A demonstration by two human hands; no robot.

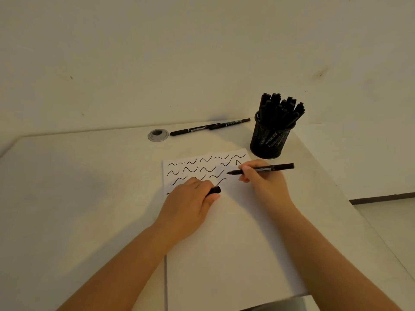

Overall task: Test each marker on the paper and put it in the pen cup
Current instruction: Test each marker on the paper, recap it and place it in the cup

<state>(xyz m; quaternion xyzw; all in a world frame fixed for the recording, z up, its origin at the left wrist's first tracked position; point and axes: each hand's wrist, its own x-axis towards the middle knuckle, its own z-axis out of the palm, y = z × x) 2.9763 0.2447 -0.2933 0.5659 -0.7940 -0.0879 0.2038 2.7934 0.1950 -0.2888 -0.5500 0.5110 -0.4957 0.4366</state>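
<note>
Head view of a marker test at a pale table (pixel 89 198). The right hand (pixel 261 180) pinches an uncapped black marker (pixel 261 169) between thumb and fingertips near the writing end; the barrel runs almost level, its tip pointing left just beyond the fingers and close above the paper (pixel 224 243), its rear end projecting to the right past the knuckles. The left hand (pixel 190 198) rests on the sheet with fingers curled round a short black cap (pixel 215 190), of which only the end shows beside the thumb. The cap lies left of and nearer the viewer than the marker tip, the two apart. Rows of black wavy test strokes (pixel 190 169) fill the far part of the paper; the left hand covers some of them. The black mesh pen cup (pixel 270 140) stands just beyond the sheet's far right corner, packed with upright black markers. Two more markers (pixel 210 126) lie end to end near the table's far edge, beside a round grey cable grommet (pixel 158 135).
</note>
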